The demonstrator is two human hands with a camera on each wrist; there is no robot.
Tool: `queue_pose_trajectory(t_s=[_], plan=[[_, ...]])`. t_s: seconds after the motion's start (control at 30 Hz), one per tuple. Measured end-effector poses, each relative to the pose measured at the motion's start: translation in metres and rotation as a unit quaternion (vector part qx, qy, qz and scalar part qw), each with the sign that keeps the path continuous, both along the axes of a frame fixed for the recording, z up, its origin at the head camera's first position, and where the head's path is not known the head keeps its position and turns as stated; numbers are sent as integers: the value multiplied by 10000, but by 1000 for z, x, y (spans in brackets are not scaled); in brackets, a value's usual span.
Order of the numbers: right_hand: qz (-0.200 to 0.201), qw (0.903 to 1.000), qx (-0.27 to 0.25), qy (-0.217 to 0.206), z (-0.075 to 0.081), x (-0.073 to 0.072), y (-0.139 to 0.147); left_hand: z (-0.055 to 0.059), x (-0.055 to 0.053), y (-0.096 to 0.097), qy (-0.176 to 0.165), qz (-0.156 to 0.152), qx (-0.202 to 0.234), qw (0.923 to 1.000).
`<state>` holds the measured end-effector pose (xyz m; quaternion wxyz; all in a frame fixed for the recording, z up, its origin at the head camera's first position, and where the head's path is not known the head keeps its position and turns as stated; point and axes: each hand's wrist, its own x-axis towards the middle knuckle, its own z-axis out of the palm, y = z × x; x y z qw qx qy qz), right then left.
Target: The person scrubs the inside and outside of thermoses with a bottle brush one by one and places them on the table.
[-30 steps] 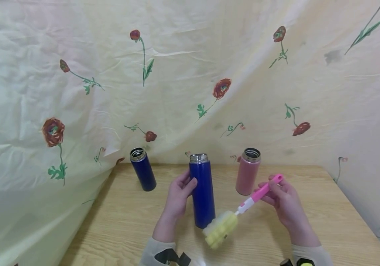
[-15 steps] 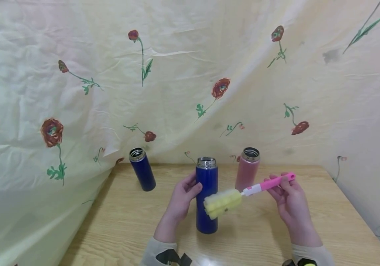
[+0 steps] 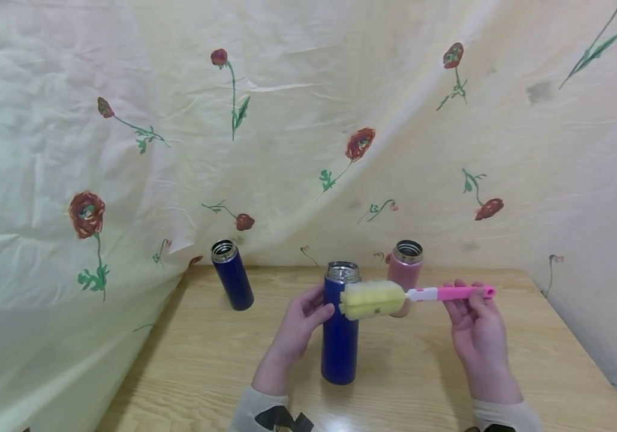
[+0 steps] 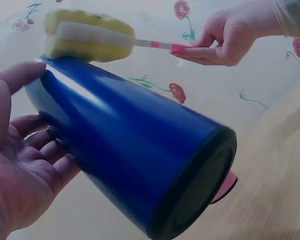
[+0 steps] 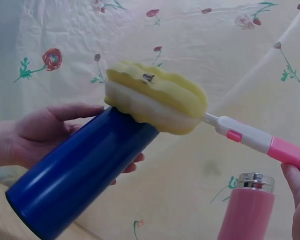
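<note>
My left hand (image 3: 300, 324) grips a tall blue flask (image 3: 339, 354) from its left side, thumb across the front. The flask has no lid, and its steel mouth faces up; its base shows in the left wrist view, raised off the table. My right hand (image 3: 478, 330) pinches the pink handle of a bottle brush (image 3: 373, 300). The brush lies level, its yellow and white sponge head pointing left. In the head view the sponge overlaps the flask just below the neck; the right wrist view shows the sponge (image 5: 155, 97) across the flask's upper end.
A shorter dark blue flask (image 3: 232, 279), lidless, stands at the back left of the wooden table (image 3: 189, 372). Behind the brush stands a pink flask (image 3: 404, 273), also lidless. A flowered cloth (image 3: 286, 150) hangs behind and along the sides.
The brush has swung up from a downward slant to level, its sponge rising toward the flask's neck. My left hand has shifted the tall flask slightly right and nearer; my right hand moved right.
</note>
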<state>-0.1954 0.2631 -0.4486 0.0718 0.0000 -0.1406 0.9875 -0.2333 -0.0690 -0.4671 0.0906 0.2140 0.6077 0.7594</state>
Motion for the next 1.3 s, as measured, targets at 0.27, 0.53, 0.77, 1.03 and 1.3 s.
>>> queue_pose_trajectory(t_s=[0.27,0.53,0.77,1.03,1.3], plan=[[-123,9999,38,19,4,1,-8,0,-2,3,-163,399,-35,9991],[-330,9988,-191,-300,8,8,-5,0,-1,6,-129,292,1,9995],[-330,9986,-16,-425,8,8,-7,1,0,4,-90,571,-305,9979],[-137,9995,238,-186,-1,2,-7,2,0,2,52,537,-168,9984],[-35,9979,608,-198,-5,0,-5,1,-1,0,42,409,-151,9990]])
